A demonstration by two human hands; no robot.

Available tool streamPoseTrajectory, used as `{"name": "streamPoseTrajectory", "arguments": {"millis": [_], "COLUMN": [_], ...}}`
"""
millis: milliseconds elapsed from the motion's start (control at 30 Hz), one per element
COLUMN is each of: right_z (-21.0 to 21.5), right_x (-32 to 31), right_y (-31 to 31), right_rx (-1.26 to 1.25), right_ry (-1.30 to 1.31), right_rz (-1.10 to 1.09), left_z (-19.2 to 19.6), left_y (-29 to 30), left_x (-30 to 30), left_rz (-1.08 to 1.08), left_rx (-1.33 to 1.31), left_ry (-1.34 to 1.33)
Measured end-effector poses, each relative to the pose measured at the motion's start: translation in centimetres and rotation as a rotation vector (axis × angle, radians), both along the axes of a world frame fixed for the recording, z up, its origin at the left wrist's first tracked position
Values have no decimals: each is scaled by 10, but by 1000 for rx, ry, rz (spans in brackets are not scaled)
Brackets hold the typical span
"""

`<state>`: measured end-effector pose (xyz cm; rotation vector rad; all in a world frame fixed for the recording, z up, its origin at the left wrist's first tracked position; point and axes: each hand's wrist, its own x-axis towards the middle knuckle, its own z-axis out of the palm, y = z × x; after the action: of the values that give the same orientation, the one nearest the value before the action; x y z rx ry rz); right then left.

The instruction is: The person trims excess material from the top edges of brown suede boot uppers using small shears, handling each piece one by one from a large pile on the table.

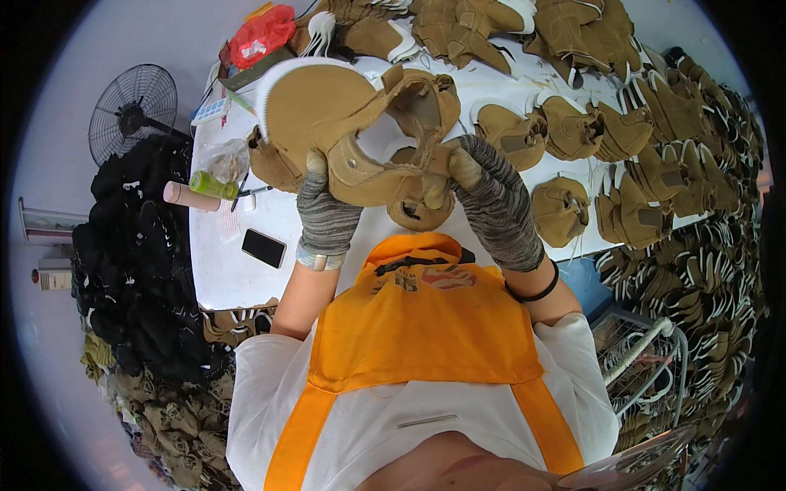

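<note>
A tan suede shoe upper (315,102) with white edging round its toe is held up in front of me, its opening turned toward me. My left hand (326,214), in a grey knit glove, grips its side with the thumb on the outer face. My right hand (501,209), gloved the same way, is closed on the heel end; some fingers are hidden behind it. Below it, another tan upper (419,214) shows between my hands. A further tan upper (268,162) sits behind my left hand, partly covered.
More tan uppers (561,211) stand on the white table (225,274) to the right and along the back. A phone (264,248), a pink bottle (191,196) and a red plastic bag (262,37) lie left. Beyond the table are a fan (131,119), black piles (139,262) and a wire basket (622,344).
</note>
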<state>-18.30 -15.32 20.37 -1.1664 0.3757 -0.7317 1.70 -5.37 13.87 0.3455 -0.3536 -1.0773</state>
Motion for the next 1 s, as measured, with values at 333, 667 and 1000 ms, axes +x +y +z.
{"name": "streamPoseTrajectory", "arguments": {"millis": [333, 667, 1000], "right_z": [15, 3, -76], "right_x": [5, 8, 19], "right_y": [-6, -13, -59], "right_rx": [0, -11, 238], "right_ry": [36, 7, -49], "right_rz": [71, 68, -107], "left_z": [-3, 14, 16], "left_y": [-8, -10, 0], "left_x": [-9, -15, -13], "left_rz": [-239, -215, -45], "left_rx": [-85, 10, 108], "left_ry": [238, 204, -54]}}
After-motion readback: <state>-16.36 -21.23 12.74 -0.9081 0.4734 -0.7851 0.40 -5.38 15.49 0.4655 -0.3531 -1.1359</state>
